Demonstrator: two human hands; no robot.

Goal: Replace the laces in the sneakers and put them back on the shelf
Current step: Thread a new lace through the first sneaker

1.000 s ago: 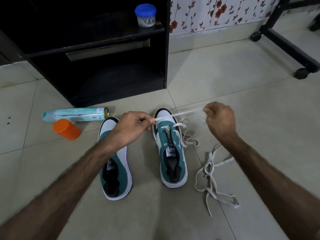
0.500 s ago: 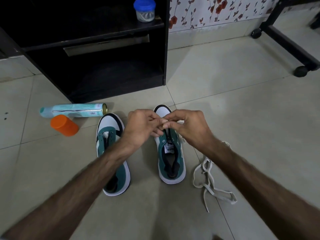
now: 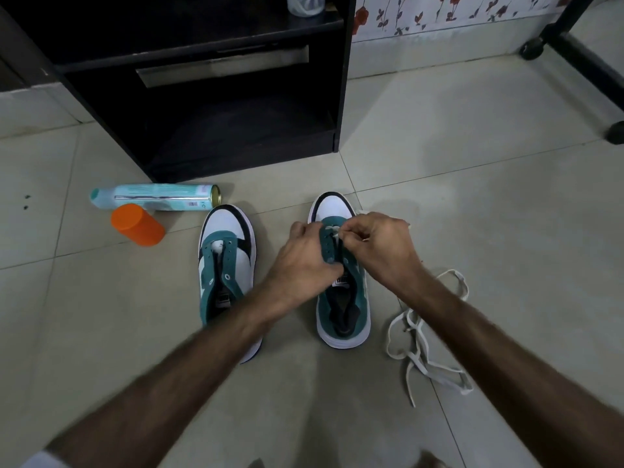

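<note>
- Two teal-and-white sneakers stood side by side on the tiled floor, toes toward the black shelf unit; a strip of bare tile lay between them.
- Left hand gripped the eyelet flap of the right sneaker, fingers curled over its edge.
- Right hand pinched a white lace end at the upper eyelets of that sneaker, fingers curled tight.
- Left sneaker carried no lace, eyelets bare; the left forearm crossed over its heel.
- Loose white lace lay tangled on the floor just beside the right sneaker's outer side, partly under the right forearm.
- Open floor ran wide to the right of the shelf unit, up to the wall edge; a black wheeled frame stood at the far right.
- Spray can, pale blue-green, lay on its side near the shelf unit's front bottom edge; an orange cap lay touching or just beside it.
- Tongue label on the right sneaker showed dark print, too small to read; the can's print was likewise unreadable.
- Lower shelf bay was dark and open; a clear jar sat at the right edge of the upper shelf, cut off by the frame.
- Wall behind bore floral-print paper, red flowers on white.
</note>
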